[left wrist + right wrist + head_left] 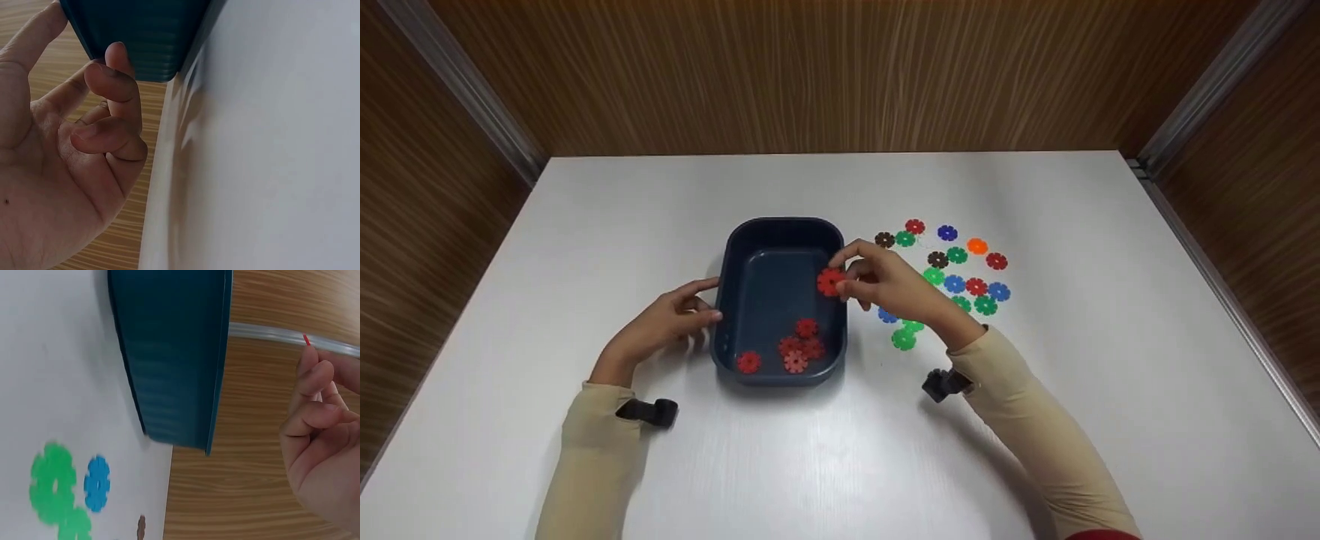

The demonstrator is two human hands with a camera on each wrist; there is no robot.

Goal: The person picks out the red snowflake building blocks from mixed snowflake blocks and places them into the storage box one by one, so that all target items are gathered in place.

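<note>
The step in hand appears to be bringing a red plastic flower-shaped disc into the dark blue rectangular plastic tray: the right hand pinches it above the tray's right side. The left hand, fingers loosely bent, touches the tray's left wall (probably steadying it). Five red notched plastic discs lie at the tray's near end; mixed-colour plastic discs lie to its right. The next move seems to call for lowering the disc inside, then loosening the pinch.
</note>
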